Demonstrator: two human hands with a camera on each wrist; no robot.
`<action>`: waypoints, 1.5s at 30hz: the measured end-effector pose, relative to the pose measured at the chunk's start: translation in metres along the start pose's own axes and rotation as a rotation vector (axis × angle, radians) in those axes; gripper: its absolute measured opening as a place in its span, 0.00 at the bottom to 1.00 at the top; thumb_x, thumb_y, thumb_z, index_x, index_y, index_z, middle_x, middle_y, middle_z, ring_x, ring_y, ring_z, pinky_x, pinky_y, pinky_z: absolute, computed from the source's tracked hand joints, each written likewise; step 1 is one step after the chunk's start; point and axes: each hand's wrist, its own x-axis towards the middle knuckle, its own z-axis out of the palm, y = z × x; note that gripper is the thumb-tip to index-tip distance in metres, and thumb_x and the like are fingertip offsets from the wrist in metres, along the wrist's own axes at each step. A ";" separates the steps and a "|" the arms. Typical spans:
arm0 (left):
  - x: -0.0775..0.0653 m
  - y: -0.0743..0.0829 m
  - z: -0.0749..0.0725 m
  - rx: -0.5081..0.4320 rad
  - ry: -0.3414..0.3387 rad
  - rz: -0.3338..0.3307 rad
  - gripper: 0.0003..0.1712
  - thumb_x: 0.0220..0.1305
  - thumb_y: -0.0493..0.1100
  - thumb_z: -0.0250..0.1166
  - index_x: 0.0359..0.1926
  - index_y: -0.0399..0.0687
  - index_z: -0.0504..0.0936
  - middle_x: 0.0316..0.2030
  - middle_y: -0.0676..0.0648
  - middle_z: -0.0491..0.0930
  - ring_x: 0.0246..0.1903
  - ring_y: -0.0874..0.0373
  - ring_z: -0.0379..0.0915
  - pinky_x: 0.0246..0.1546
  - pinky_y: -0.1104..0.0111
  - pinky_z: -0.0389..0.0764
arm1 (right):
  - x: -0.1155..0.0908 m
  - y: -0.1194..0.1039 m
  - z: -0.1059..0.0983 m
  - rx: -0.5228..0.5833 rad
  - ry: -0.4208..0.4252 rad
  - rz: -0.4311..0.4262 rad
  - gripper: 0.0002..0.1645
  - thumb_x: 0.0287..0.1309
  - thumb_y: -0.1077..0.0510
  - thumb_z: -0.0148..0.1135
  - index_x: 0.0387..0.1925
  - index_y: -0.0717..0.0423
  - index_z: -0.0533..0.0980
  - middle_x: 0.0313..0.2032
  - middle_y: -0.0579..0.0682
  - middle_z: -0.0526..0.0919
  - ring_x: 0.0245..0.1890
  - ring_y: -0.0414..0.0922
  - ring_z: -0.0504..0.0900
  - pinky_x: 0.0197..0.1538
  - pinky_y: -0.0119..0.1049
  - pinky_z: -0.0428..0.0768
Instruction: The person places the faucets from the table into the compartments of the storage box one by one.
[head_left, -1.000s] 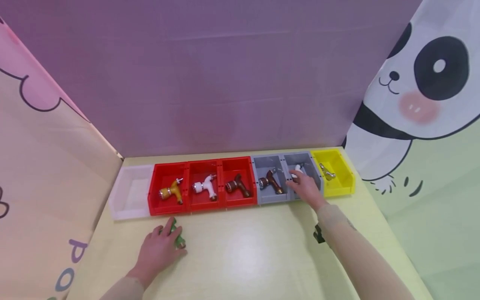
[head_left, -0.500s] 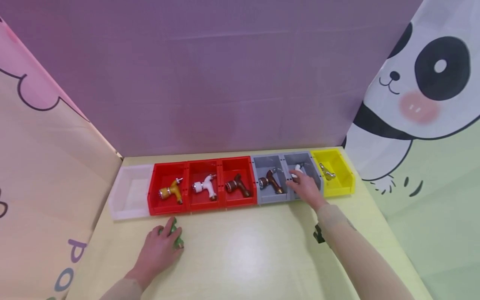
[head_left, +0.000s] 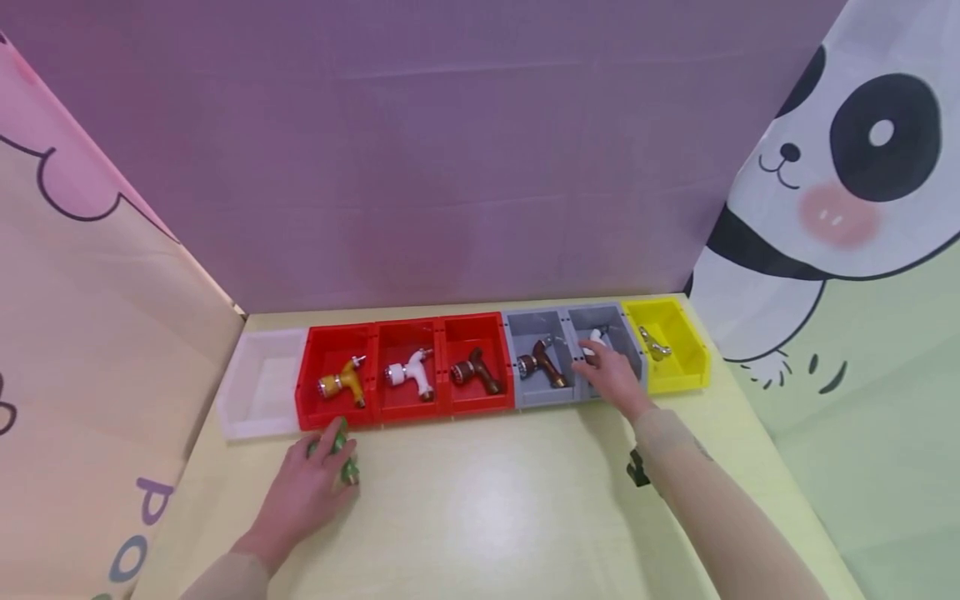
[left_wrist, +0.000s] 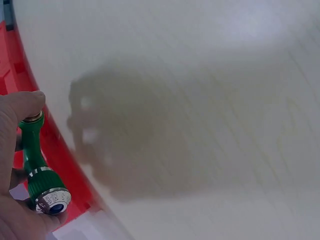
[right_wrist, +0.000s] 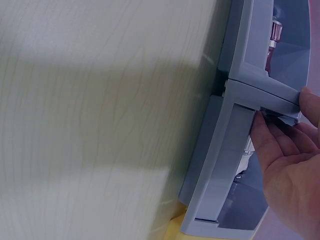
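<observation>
My left hand [head_left: 303, 492] grips a green tap [left_wrist: 34, 155] near the front edge of the leftmost red bin [head_left: 311, 421]. In the left wrist view the tap's chrome-ringed end shows, and the thumb lies at its threaded end. My right hand [head_left: 611, 379] is at the right grey bin [right_wrist: 225, 165]. Its thumb and fingers pinch the wall between the two grey bins, with the fingers inside the right one. A white tap [head_left: 596, 337] in that bin is partly hidden by the hand.
Along the row lie a yellow tap [head_left: 342, 383], a white tap [head_left: 410, 375] and a brown tap [head_left: 476, 372] in red bins. A brown tap [head_left: 543, 362] lies in the left grey bin. Silver pieces [head_left: 655, 343] sit in the yellow bin [head_left: 686, 379]. A translucent bin [head_left: 262, 383] stands leftmost.
My left hand has closed on the green tap and moved it up and left, closer to the bins. My right hand has stayed in place.
</observation>
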 end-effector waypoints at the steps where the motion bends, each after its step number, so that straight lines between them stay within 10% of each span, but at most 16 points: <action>1: 0.001 -0.001 -0.001 -0.004 -0.001 -0.005 0.41 0.50 0.52 0.81 0.64 0.44 0.81 0.73 0.36 0.63 0.62 0.32 0.67 0.57 0.42 0.79 | 0.000 0.000 0.000 0.004 -0.002 0.002 0.36 0.74 0.49 0.59 0.76 0.56 0.61 0.69 0.66 0.71 0.68 0.62 0.73 0.67 0.58 0.74; 18: 0.007 -0.019 -0.014 0.023 0.126 0.056 0.42 0.47 0.49 0.83 0.64 0.42 0.81 0.72 0.34 0.64 0.59 0.28 0.69 0.55 0.40 0.79 | 0.002 0.002 0.001 0.003 0.011 -0.001 0.36 0.74 0.50 0.59 0.76 0.58 0.62 0.68 0.67 0.72 0.67 0.63 0.74 0.66 0.58 0.75; 45: 0.020 -0.058 -0.045 0.069 0.108 -0.008 0.44 0.53 0.49 0.80 0.68 0.37 0.74 0.74 0.30 0.58 0.60 0.25 0.61 0.57 0.34 0.73 | -0.001 0.001 0.001 0.029 0.007 0.000 0.38 0.74 0.46 0.59 0.76 0.56 0.62 0.69 0.66 0.72 0.67 0.62 0.74 0.66 0.57 0.76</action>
